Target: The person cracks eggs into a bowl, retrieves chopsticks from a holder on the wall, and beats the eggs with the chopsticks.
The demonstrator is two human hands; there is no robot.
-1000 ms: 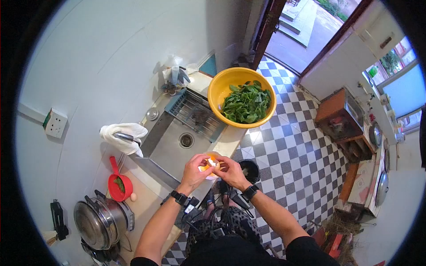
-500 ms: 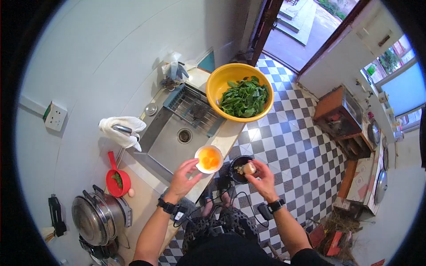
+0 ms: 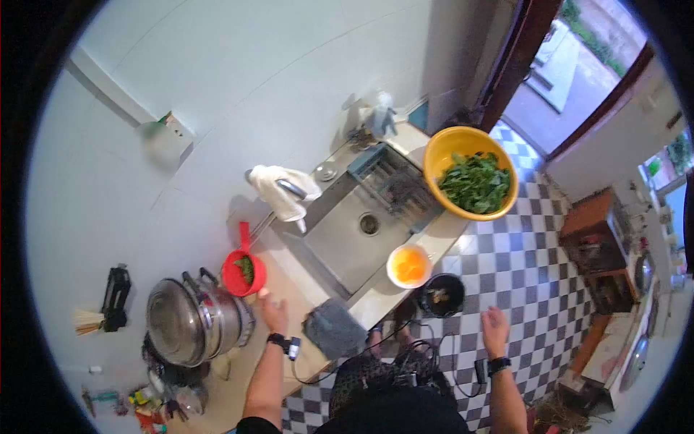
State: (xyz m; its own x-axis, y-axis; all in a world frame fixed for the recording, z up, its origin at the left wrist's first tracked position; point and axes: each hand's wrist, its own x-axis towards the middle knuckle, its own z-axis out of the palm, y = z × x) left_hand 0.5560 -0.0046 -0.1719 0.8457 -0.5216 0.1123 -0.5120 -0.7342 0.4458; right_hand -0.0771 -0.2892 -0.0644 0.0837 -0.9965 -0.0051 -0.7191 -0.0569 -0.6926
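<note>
My left hand [image 3: 274, 316] reaches over the counter, its fingertips closed at an egg [image 3: 263, 292] beside the red scoop [image 3: 243, 274], which has green leaves in it. Out over the floor, my right hand [image 3: 495, 333] is loosely curled, with nothing visible in it. A white bowl [image 3: 409, 265] of raw egg, several yolks showing, stands on the counter's front edge by the sink. Below that edge, a black bin [image 3: 442, 296] on the floor has pale scraps inside.
A steel sink [image 3: 347, 253] with a drying rack [image 3: 394, 181] lies ahead. At its far end stands a yellow basin [image 3: 434, 155] of leafy greens. A grey cloth [image 3: 334, 329] lies on the counter. Steel pots [image 3: 177, 322] stand at the left. A cable hangs before me.
The bowl has gone from my left hand to the counter edge, and that hand has moved left to the egg. The eggshell is gone from my right hand, which has drawn back rightward.
</note>
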